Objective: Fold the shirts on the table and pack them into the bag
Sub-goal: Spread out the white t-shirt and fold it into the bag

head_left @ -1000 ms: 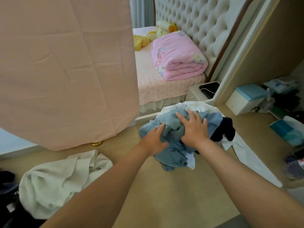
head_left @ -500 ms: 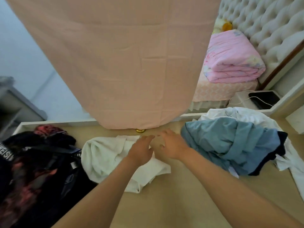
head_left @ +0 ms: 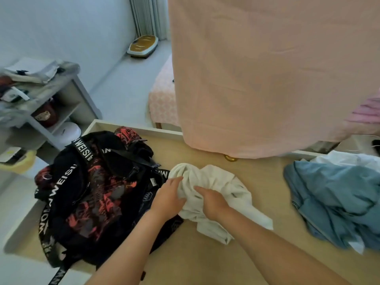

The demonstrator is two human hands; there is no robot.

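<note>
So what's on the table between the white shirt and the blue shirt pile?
Nothing. The head view shows only bare tan tabletop between the white shirt and the blue shirt pile, and the two do not touch.

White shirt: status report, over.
Holding: left grip and right grip both clutch white shirt, crumpled on table. Leftward, bag abuts it. Nothing blocking; blue shirt heaped apart, right.

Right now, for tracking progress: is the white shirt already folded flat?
No, the white shirt lies crumpled on the table, with the left hand and right hand on it.
</note>
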